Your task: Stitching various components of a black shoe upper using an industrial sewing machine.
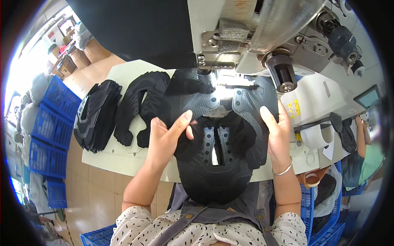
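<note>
A black shoe upper (215, 174) lies spread out below the head of a sewing machine (230, 45), its toe end hanging over the table's front edge. Rows of eyelet holes run along both sides of its open slit. My left hand (166, 137) pinches its left side, thumb on top and fingers partly hidden. On the opposite side, my right hand (279, 133) grips the edge, its thumb lying on the upper. The far end of the upper sits under the brightly lit needle area, where the needle itself is hard to make out.
Left on the pale worktable (162, 170) lie curved black uppers (141, 108) and a thick stack of black pieces (96, 117). Blue crates (51, 133) stand further left. At right are a white roll (318, 135), a crate (308, 207) and another person's arm (361, 137).
</note>
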Available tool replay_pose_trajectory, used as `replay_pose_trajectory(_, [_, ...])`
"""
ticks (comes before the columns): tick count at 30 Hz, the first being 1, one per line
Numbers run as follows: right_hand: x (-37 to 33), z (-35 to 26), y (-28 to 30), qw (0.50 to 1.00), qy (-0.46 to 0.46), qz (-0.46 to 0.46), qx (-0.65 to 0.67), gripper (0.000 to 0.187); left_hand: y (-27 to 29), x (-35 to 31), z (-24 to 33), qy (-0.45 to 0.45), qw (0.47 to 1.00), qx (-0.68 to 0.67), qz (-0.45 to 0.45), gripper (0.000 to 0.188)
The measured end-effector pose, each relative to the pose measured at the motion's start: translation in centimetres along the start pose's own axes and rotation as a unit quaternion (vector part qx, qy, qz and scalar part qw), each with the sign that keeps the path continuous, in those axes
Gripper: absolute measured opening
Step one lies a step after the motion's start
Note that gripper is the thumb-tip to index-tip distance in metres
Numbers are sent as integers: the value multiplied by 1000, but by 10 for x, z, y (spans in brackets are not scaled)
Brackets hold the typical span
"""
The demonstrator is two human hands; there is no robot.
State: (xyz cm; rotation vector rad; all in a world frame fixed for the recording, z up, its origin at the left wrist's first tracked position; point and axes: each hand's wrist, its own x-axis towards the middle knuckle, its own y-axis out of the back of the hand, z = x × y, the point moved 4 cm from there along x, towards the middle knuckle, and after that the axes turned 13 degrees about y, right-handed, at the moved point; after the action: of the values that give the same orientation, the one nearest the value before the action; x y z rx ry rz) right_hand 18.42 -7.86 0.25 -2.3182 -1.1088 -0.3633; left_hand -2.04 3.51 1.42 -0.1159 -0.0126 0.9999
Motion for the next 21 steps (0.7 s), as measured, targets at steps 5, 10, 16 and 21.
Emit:
replay_pose_trajectory(5, [13, 3, -4, 1000, -11, -18, -9, 27, 3, 15, 1, 17, 1000, -7, -2, 25])
replay_pose_trajectory(10, [17, 2, 0, 1000, -6, -25, -3, 26, -6, 20, 6, -13, 999, -33, -12, 21])
replay_pose_trajectory(16, [20, 10, 6, 999, -16, -30, -15, 24, -5, 20, 5, 9, 999, -39, 28, 19])
replay_pose_trajectory(21, [20, 10, 7, 999, 18, -23, -34, 21, -2, 22, -2, 21, 996, -78, 34, 16])
